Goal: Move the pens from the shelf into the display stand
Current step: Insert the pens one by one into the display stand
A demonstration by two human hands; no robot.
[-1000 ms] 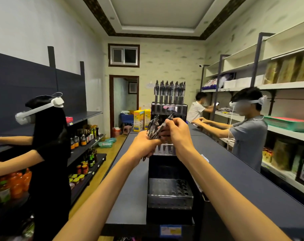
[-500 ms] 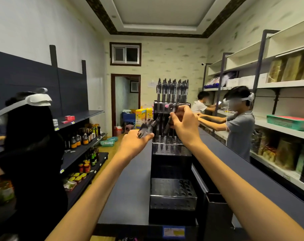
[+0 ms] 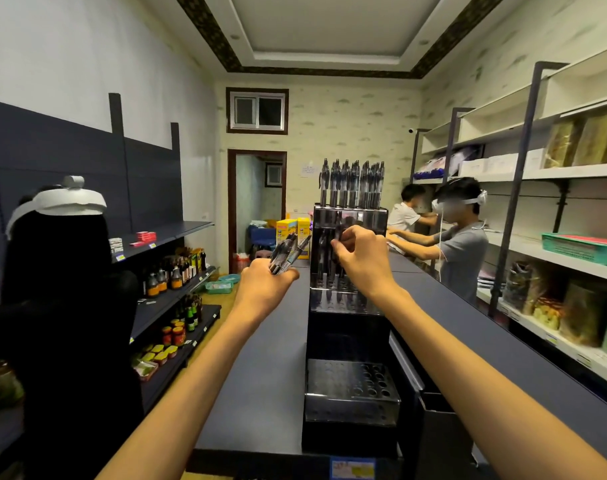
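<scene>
Gripping a bundle of spare pens (image 3: 288,252) in the left hand (image 3: 265,289), fingers curled tight round the lower barrels, a person reaches the right hand (image 3: 362,259) to the middle tier of a black display stand (image 3: 347,341) that rests on a dark blue shelf top (image 3: 260,375). Right thumb and fingertips (image 3: 340,242) are pinched together on what looks like a single pen (image 3: 337,233), dark and blurred against the stand, so the exact grip is hard to read.

Judging from the pose, the step in hand is seating that pen in a hole just below the pinching fingers. Doing it well likely means keeping the barrel upright, finding the hole tip first, and letting go only once it stands by itself; the left-hand bundle, fanned up and away from its fingers, should stay clear to the side.

Beyond the right fingertips, the top tier (image 3: 350,216) carries a full row of upright pens (image 3: 352,183), slim, glossy barrels with clear sections and dark clips. Nearer than both wrists, the lowest tier (image 3: 352,386) is a sloped, shiny perforated plate of round holes, none filled. The stand's faces look like smooth, reflective plastic.
</scene>
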